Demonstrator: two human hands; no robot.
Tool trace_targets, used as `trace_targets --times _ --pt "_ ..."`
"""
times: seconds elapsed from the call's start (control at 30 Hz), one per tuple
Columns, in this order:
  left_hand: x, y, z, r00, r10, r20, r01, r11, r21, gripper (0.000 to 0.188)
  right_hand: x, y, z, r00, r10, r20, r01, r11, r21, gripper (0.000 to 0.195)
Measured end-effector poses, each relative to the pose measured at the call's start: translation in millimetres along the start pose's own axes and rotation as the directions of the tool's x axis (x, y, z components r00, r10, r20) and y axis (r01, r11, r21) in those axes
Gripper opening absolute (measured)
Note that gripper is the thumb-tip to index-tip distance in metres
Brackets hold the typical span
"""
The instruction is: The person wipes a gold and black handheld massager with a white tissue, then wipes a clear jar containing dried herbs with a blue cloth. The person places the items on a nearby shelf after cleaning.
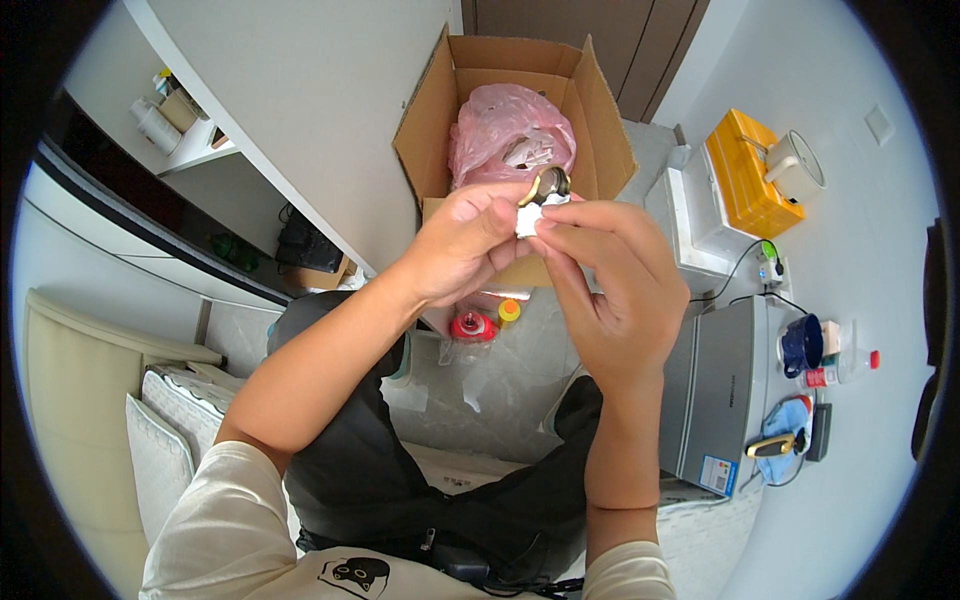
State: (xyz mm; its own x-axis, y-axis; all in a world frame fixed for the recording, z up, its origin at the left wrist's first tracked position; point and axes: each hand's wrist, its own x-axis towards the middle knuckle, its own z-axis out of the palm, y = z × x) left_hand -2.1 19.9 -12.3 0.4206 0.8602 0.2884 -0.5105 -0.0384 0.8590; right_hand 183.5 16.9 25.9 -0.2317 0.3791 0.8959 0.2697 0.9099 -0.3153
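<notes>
My left hand [469, 232] holds a small dark, gold-rimmed object [550, 185], which may be a watch or a lid; its kind cannot be told. Against its lower edge my right hand [619, 277] pinches a crumpled piece of white tissue or cloth [529, 220] between thumb and fingers. The two hands meet in front of an open cardboard box [420, 142]. In that box lies a pink plastic bag [510, 112] with crumpled white paper showing at its opening.
A red bottle [472, 326] and a yellow, orange-capped bottle [509, 311] stand on the floor. At right, a grey fridge [712, 390] carries a dark blue mug [802, 346] and a plastic bottle [855, 365]. Behind it, a white mug [793, 169] rests on a yellow box [739, 172]. A white cabinet panel [315, 112] rises at left.
</notes>
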Motion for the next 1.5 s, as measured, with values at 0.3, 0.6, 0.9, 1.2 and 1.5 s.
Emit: trace_targets --times 0.3,0.6,0.9,1.2,1.5 --pt "3 -2 -1 1.000 -0.027 0.007 0.027 0.999 0.025 0.080 2 -3 -20 0.989 0.065 0.133 -0.039 0.981 -0.191 0.026" --pt "5 -1 3 1.000 -0.007 0.028 0.006 1.000 0.007 0.082 8 -10 -21 0.993 0.112 0.045 -0.105 0.985 -0.135 0.027" --pt "3 -9 -1 1.000 -0.025 0.016 0.025 0.999 -0.047 0.078 4 -6 -17 0.975 0.188 0.116 -0.172 0.976 -0.132 0.023" --pt "5 -5 2 0.997 -0.064 0.041 0.064 0.998 -0.020 0.076 0 -8 -8 0.964 0.255 -0.068 -0.261 0.960 -0.104 0.018" --pt "7 -25 -8 0.955 -0.246 -0.166 0.271 0.951 0.147 0.041 -11 34 -31 0.777 0.599 0.196 -0.620 0.782 0.067 0.014"
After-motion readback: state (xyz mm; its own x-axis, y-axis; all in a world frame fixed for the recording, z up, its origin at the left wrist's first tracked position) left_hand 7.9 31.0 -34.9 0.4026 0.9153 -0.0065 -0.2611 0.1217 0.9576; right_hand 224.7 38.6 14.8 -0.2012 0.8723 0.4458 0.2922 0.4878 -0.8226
